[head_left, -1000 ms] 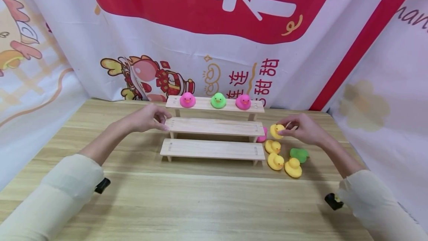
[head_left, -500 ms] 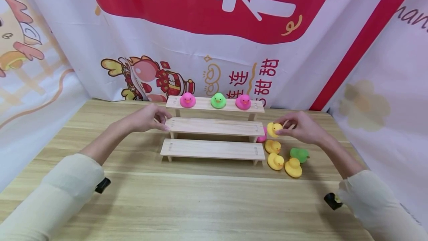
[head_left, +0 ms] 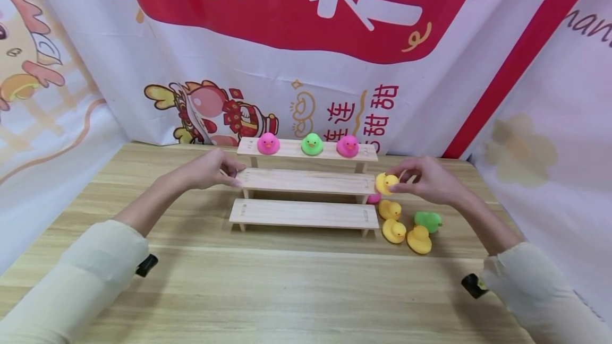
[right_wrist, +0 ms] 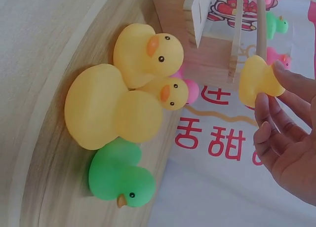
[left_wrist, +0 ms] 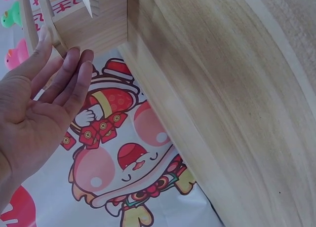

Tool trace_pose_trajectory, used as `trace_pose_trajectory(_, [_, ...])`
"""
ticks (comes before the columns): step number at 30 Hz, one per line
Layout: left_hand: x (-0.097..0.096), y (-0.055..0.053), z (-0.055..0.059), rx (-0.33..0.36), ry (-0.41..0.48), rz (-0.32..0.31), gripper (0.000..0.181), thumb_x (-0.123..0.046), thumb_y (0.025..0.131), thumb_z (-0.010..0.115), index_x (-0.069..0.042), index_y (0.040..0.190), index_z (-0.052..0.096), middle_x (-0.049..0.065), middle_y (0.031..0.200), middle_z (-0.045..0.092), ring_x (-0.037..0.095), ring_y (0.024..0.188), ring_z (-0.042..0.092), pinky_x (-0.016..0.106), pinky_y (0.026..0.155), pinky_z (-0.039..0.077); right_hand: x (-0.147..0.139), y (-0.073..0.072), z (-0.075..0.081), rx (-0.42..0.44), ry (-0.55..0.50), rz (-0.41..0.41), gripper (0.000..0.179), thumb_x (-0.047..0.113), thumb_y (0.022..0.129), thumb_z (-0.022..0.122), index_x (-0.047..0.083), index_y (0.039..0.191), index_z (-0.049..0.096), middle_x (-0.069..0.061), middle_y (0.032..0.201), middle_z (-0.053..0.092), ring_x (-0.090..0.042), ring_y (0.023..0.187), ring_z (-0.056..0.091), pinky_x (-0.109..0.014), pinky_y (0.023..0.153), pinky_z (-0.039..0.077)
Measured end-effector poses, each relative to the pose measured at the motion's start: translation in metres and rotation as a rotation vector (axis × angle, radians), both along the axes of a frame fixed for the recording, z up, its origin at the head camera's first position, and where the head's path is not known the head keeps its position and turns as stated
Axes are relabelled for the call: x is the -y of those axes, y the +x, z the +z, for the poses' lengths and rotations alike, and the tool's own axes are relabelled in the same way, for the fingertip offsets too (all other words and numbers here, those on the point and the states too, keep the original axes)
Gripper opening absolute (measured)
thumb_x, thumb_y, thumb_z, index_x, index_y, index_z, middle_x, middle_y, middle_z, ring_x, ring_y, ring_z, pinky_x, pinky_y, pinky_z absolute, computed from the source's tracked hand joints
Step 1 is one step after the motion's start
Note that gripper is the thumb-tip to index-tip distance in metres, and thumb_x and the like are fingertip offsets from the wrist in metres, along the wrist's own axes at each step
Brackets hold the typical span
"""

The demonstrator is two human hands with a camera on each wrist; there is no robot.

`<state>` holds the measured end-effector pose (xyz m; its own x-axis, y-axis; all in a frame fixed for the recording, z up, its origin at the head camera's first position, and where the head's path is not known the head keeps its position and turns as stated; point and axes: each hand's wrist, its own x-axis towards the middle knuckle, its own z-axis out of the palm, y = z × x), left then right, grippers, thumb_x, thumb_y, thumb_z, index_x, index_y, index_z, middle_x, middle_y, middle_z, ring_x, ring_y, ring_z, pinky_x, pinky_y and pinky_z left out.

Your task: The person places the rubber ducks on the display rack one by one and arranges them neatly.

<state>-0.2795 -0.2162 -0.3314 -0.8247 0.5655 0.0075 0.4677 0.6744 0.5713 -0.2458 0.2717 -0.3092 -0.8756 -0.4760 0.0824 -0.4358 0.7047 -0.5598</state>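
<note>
A yellow rubber duck (head_left: 385, 183) is pinched between the thumb and fingers of my right hand (head_left: 423, 181), raised beside the right end of the middle step. The three-step wooden shelf (head_left: 306, 180) stands in front of me. At the left end of its middle step, my left hand (head_left: 212, 169) holds the board's edge, thumb and fingertips around it in the left wrist view. On the top step sit a pink duck (head_left: 268, 143), a green duck (head_left: 312, 144) and another pink duck (head_left: 348, 146).
Right of the shelf on the wooden table (head_left: 287, 285) lie several yellow ducks (right_wrist: 94, 106) and a green duck (right_wrist: 118, 172). A pink duck (head_left: 374, 198) is partly hidden behind the held one. A printed cloth backdrop (head_left: 268, 62) hangs behind the table.
My right hand has moved left and slightly up with the yellow duck, from over the loose ducks to the middle step's right end. My left hand stays put.
</note>
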Motion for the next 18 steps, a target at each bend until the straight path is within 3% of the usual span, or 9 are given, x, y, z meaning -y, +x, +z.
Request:
trace_pose_trajectory(6, [0.001, -0.001, -0.002, 0.01, 0.028, 0.01, 0.036, -0.006, 0.087, 0.084, 0.013, 0.115, 0.07, 0.005, 0.081, 0.07, 0.016, 0.077, 0.062, 0.026, 0.07, 0.053, 0.007, 0.002, 0.004, -0.006, -0.021, 0.033, 0.029, 0.016, 0.089, 0.084, 0.003, 0.114, 0.078, -0.006, 0.102, 0.075, -0.018, 0.08, 0.064, -0.026, 0.069, 0.056])
trace_pose_trajectory(18, [0.001, 0.001, 0.001, -0.018, -0.022, -0.018, 0.045, -0.011, 0.089, 0.082, 0.014, 0.123, 0.067, 0.015, 0.091, 0.077, 0.015, 0.077, 0.065, 0.029, 0.067, 0.053, 0.03, 0.005, 0.011, -0.004, -0.037, 0.098, 0.03, 0.017, 0.088, 0.085, 0.005, 0.114, 0.078, -0.002, 0.094, 0.072, -0.019, 0.076, 0.063, -0.028, 0.072, 0.057])
